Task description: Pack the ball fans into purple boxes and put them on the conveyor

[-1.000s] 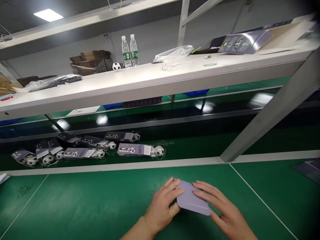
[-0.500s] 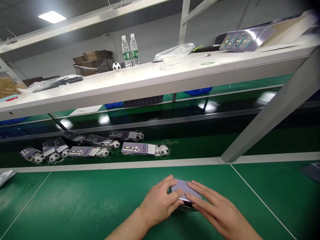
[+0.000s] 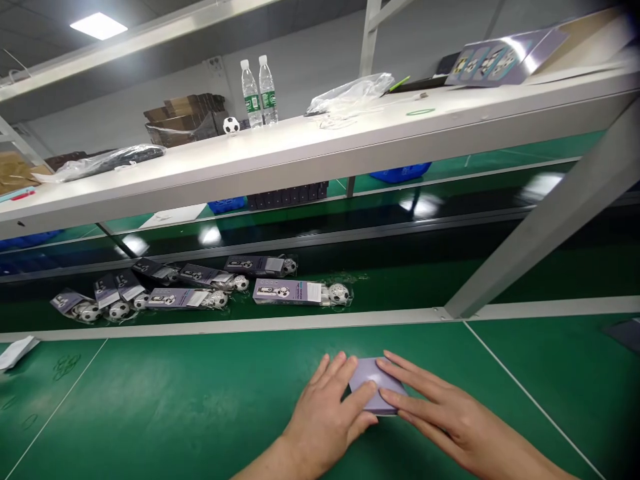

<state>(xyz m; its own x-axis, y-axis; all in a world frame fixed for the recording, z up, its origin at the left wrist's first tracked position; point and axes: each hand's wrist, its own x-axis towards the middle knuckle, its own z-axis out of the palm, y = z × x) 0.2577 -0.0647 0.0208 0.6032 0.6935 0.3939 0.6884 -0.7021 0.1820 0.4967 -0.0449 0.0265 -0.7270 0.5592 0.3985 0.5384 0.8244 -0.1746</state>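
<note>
Centrally, on the green desk [image 3: 175, 400]: one lavender box [image 3: 367, 370], its plain, glossy top face up, held between two bare hands near the front. Left hand [image 3: 325, 417]: closed on the box's left side, forefinger laid across the top, thumb at the near side, other fingers at the far left edge. Right hand [image 3: 453, 410]: fingers nearly straight, touching the top and right side; whether they grip cannot be told. Left end of desk: green rubber bands [image 3: 66, 365], loose; a folded white sheet [image 3: 17, 352] at the edge. Beyond the white rail [image 3: 215, 327], on a dark surface: a group of printed cartons [image 3: 287, 291], lavender and dark, in clear wrapping, most showing a black-and-white football-patterned ball at the right or near end. White shelf [image 3: 300, 143] above: two clear water bottles [image 3: 267, 97] with green labels, side by side; one small football [image 3: 231, 125] just left of them; a clear plastic bag [image 3: 350, 93]; a green band [image 3: 421, 112]; a lavender printed package [image 3: 493, 61] at the right, pictures facing out. Behind the shelf, left: brown cardboard boxes [image 3: 187, 120].
</note>
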